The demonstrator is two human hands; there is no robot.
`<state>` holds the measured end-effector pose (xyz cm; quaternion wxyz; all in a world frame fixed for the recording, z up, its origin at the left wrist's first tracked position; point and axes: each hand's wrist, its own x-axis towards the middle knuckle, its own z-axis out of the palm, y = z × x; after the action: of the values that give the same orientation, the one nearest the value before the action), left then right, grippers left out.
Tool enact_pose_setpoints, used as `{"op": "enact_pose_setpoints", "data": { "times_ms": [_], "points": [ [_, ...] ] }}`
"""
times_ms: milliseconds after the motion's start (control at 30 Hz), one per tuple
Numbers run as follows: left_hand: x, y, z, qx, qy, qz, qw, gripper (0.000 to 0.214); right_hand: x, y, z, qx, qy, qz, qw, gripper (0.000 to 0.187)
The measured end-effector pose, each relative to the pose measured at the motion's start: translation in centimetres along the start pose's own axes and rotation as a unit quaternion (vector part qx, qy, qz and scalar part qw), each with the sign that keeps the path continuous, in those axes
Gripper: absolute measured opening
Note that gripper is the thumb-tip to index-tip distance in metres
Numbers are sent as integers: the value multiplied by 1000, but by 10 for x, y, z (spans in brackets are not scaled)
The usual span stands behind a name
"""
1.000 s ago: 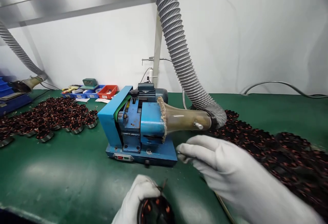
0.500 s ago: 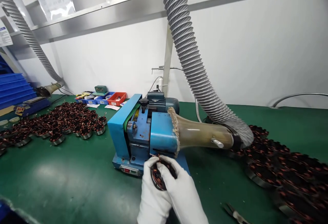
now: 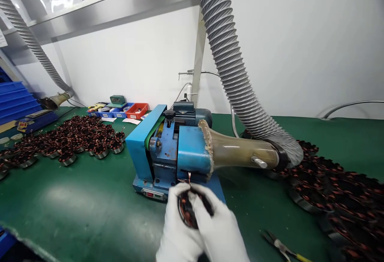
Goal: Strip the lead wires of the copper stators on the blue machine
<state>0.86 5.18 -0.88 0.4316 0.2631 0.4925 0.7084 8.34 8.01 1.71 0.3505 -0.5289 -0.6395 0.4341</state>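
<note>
Both my hands wear white gloves and hold one copper-wound motor stator in front of the blue machine. My left hand wraps the stator's left side. My right hand grips its right side, with the thumb over the dark middle. Copper wire ends stick up from the stator's far edge, close to the machine's lower front; whether they touch it I cannot tell. Part of the stator is hidden by the fingers.
Many wound stators are piled on the left and right of the green bench. Pliers lie near the front right. A grey hose joins the machine's funnel. Small blue and red bins stand behind.
The stator has come slightly toward me and away from the machine, so its copper wire ends now show. The camera view has shifted a little, and more of the pliers is in sight.
</note>
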Motion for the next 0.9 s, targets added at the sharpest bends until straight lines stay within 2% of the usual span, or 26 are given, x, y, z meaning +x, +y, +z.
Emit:
{"op": "enact_pose_setpoints", "data": {
  "times_ms": [133,200,267,333,467,667,767,900],
  "points": [
    [-18,-7,-12,90,22,42,995,47,-15,15,3,-22,10,-29,999,38],
    [-12,-12,-11,93,1,51,994,49,-9,14,5,-4,8,-4,1000,37],
    [0,-15,-6,52,-19,40,998,51,2,8,4,18,2,19,1000,36],
    [13,-16,2,22,-11,42,999,43,13,1,3,33,5,19,999,34],
    [26,-8,13,2,8,50,999,44,24,-12,-3,29,12,7,999,31],
    [26,10,18,15,18,29,999,50,26,-25,-9,-41,16,-1,999,32],
    [15,6,10,24,19,17,999,47,12,-22,-9,-37,18,6,999,33],
    [-17,-3,-19,84,-21,9,996,44,-22,-6,-14,57,12,6,998,35]
  ]
}}
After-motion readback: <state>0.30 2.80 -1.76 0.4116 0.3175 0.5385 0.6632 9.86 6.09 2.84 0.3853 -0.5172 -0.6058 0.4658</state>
